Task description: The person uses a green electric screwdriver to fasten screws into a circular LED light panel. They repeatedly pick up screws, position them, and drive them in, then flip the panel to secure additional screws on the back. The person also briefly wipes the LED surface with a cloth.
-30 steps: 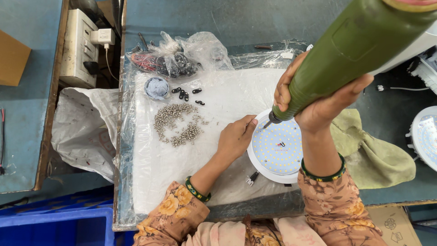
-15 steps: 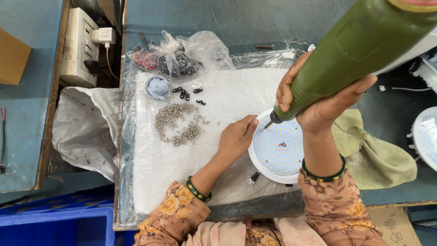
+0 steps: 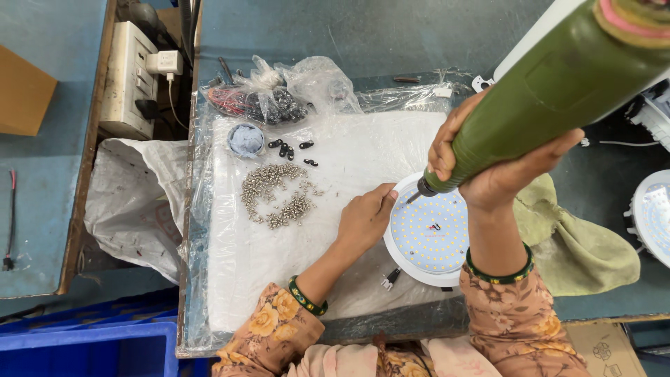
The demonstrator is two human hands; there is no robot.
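Observation:
A round white LED light panel (image 3: 431, 236) lies on a clear plastic sheet (image 3: 328, 139) over white foam. My right hand (image 3: 493, 162) grips a green electric screwdriver (image 3: 551, 91), whose tip touches the panel's upper left rim. My left hand (image 3: 364, 218) rests against the panel's left edge, fingers curled at the rim near the tip. A pile of small silver screws (image 3: 276, 195) lies left of that hand.
A few black parts (image 3: 289, 149) and a small blue cup (image 3: 246, 139) sit above the screws. Bags of wires (image 3: 258, 101) lie at the back. A green cloth (image 3: 579, 237) is at the right, another light panel (image 3: 652, 216) at the far right, a power strip (image 3: 129, 70) at the left.
The screwdriver and both hands stay almost still at the panel's upper left rim; only slight shifts show.

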